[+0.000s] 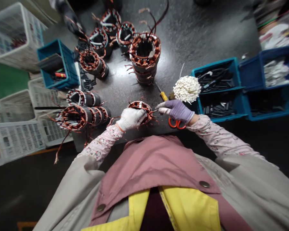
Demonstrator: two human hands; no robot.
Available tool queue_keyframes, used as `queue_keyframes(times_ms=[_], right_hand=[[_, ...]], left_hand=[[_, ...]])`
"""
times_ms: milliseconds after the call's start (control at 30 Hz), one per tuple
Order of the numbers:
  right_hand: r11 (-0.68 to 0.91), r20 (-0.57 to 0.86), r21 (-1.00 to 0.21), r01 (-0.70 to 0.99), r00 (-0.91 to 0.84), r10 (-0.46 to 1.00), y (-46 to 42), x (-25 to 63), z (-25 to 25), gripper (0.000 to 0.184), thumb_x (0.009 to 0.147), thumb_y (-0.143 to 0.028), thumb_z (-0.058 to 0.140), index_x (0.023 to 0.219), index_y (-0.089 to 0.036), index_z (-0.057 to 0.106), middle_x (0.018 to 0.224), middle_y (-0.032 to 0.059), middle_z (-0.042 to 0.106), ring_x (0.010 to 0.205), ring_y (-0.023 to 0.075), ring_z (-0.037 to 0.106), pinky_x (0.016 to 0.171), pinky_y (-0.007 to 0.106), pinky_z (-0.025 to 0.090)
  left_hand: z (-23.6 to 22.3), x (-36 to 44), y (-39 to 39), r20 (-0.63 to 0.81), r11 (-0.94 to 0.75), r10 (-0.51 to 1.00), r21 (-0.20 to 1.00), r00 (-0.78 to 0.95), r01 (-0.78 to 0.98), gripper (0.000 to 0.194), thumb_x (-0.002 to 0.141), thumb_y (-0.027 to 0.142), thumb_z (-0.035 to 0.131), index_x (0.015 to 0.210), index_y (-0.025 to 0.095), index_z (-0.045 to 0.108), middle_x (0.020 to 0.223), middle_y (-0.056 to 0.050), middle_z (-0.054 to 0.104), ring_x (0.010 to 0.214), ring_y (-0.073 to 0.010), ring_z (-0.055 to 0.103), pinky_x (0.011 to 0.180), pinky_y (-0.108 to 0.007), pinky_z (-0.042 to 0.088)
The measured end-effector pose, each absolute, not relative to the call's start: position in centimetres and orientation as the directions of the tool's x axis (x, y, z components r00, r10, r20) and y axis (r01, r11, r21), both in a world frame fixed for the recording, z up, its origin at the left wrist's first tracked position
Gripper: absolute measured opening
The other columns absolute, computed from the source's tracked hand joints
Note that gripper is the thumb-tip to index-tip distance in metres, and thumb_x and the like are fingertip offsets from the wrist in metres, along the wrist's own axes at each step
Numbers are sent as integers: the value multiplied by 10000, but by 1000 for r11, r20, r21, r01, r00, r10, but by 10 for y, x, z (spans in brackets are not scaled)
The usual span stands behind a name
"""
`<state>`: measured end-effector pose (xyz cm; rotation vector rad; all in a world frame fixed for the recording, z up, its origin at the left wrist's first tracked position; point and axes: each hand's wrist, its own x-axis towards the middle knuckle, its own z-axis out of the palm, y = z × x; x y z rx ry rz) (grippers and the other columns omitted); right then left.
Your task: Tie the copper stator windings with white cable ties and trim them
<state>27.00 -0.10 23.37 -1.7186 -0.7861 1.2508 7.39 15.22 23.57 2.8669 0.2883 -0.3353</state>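
A motor stator with copper windings (pixel 140 105) stands at the table's near edge, loose wire ends sticking out on its right. My left hand (pixel 132 118), in a white glove, grips its near left rim with curled fingers. At the stator's right side, my right hand (pixel 177 110), in a purple glove, pinches what looks like a thin wire running to the windings. Partly under that hand lie scissors with orange-red handles (pixel 177 123). A screwdriver with a yellow handle (pixel 163 95) rests just beyond it, near a bundle of thin white tubes or sticks (pixel 187 89).
A taller stator pile (pixel 145 61) stands ahead, with several smaller stators (pixel 98 40) behind left. More stators (pixel 83 117) lie at left. Blue bins (pixel 236 75) with black sleeves are at right. A teal bin (pixel 71 69) and white crates (pixel 24 134) stand left. Another person's arm (pixel 71 21) reaches in far left.
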Motion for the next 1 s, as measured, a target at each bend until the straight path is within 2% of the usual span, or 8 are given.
queue_keyframes(times_ms=[133,367,567,633,700,800,933,1000], right_hand=[[-439,-421,-898,-15,313,851,3,273,238,113,720,-309,760,800,-230,756,691,22,711,658,177,655,813,470,580],[-394,-375,-912,111,161,913,16,263,244,103,695,-238,753,796,-249,772,763,-13,741,725,175,685,821,390,567],[-385,-335,-915,119,306,891,8,245,239,74,724,-276,715,777,-243,755,760,5,738,762,185,680,791,330,538],[-416,-382,-909,15,369,847,1,237,232,145,737,-341,712,809,-221,747,762,18,734,679,158,645,682,280,520],[-463,-504,-861,-209,461,730,-11,232,223,291,792,-459,660,892,-192,722,730,26,712,503,104,536,507,235,442],[-480,-713,-694,-536,422,560,-28,227,208,429,877,-571,527,921,-167,666,707,49,683,404,73,428,373,201,297],[-378,-800,-431,-820,153,581,-40,218,198,320,944,-417,465,890,-163,652,797,81,707,592,106,606,454,187,445],[-311,-785,-412,-856,161,599,-42,213,198,159,888,-249,536,928,-161,663,862,69,722,711,109,662,562,192,527]], left_hand=[[235,74,152,-263,-940,179,238,948,243,383,955,422,405,1021,179,694,743,-103,692,636,-203,618,558,-291,331],[239,76,152,-312,-942,168,227,935,245,401,957,418,397,1130,176,666,777,-108,705,620,-202,622,561,-289,348],[241,76,153,-319,-942,175,219,931,252,396,943,415,402,1067,172,689,777,-117,707,637,-215,631,569,-298,366],[241,76,154,-327,-944,175,212,929,253,398,938,422,406,1052,168,690,764,-116,704,640,-217,634,569,-300,365],[241,76,154,-316,-944,198,195,928,267,406,945,425,387,1034,167,687,755,-115,702,660,-223,645,569,-301,358],[239,75,154,-282,-944,237,161,930,289,415,949,435,376,1021,162,679,730,-109,694,678,-227,657,569,-301,343],[236,73,154,-280,-947,256,118,925,298,442,956,462,367,1005,158,685,710,-106,689,667,-224,657,570,-298,328],[234,72,155,-278,-948,259,108,925,298,459,964,468,353,1025,159,688,720,-108,693,677,-224,657,578,-297,330]])
